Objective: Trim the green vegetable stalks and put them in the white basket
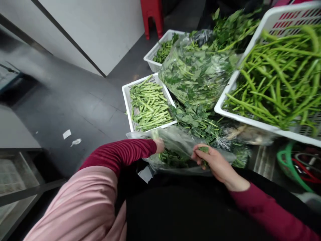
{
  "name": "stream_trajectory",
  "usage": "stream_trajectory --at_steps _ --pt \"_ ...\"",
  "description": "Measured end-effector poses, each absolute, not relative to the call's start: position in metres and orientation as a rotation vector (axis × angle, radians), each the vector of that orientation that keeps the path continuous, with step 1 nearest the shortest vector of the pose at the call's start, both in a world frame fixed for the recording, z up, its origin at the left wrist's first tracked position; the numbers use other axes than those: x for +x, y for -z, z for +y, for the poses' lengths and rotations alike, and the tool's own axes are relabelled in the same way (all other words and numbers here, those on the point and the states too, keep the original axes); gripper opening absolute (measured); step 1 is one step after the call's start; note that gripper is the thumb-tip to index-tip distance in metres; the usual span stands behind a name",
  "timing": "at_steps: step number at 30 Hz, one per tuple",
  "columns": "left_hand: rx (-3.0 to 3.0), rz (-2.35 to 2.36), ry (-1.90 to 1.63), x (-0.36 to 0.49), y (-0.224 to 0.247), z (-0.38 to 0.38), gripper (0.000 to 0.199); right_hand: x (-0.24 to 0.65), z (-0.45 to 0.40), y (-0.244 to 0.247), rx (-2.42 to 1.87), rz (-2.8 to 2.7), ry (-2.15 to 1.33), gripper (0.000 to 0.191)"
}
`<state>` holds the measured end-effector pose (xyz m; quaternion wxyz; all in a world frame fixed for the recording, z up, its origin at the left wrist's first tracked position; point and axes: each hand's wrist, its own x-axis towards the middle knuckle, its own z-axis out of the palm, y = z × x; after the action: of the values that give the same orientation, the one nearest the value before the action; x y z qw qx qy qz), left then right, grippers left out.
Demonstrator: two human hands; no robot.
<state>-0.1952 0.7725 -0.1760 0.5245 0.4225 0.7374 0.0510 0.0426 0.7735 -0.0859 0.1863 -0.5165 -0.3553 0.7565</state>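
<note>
My left hand [159, 146] is over the near edge of the white basket, closed and slightly blurred. A pale green vegetable stalk [155, 134] sticks out from it; most of the fingers are hidden. To its right, my right hand [213, 160] is closed on a bit of green leaves [204, 150]. Both hands are above an open clear plastic bag [180, 136] in front of my lap, with loose leafy greens [173, 159] inside. Just beyond the left hand, the white basket [127, 103] holds many trimmed green stalks [150, 107].
At right stands a large white basket [225, 97] of long green peppers [278, 80]. A filled bag of leafy greens [198, 72] lies in the middle, before another white basket [151, 63]. A red stool [152, 15], a green basket [286, 164] and paper scraps [67, 134] are around.
</note>
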Motion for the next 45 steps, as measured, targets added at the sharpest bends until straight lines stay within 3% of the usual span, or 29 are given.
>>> stream_trajectory --at_steps 2,6,11,18,22,27,34,39,45 --pt "1.155 1.71 -0.078 -0.191 0.142 0.773 0.009 0.047 0.771 0.085 -1.42 -1.056 -2.098 0.031" --pt "1.435 1.672 -0.088 -0.195 0.059 0.78 0.031 0.06 0.756 0.073 -1.212 -1.29 -2.103 0.028" --pt "1.546 1.507 -0.346 -0.192 -0.006 0.746 0.026 0.056 0.719 0.059 -0.984 -1.301 -2.242 0.03" --pt "1.29 1.244 -1.034 -0.125 0.032 0.688 0.049 0.012 0.706 0.053 -0.885 -0.948 -2.059 0.035" --pt "1.137 1.191 -1.219 -0.119 0.041 0.681 0.073 0.01 0.711 0.048 -0.9 -0.689 -1.802 0.034" --pt "0.946 1.12 -1.111 -0.127 0.051 0.675 0.038 0.006 0.72 0.043 -0.883 -0.607 -1.749 0.039" --pt "0.977 1.249 -1.373 -0.117 0.061 0.682 0.022 -0.026 0.727 0.039 -1.048 -0.708 -1.476 0.03" --pt "0.568 1.195 -1.432 -0.137 0.063 0.699 0.029 -0.035 0.706 0.046 -1.158 -1.472 -1.081 0.016" --pt "0.495 1.011 -1.437 -0.149 0.067 0.708 0.03 -0.023 0.681 0.054 -1.048 -1.856 -0.982 0.008"
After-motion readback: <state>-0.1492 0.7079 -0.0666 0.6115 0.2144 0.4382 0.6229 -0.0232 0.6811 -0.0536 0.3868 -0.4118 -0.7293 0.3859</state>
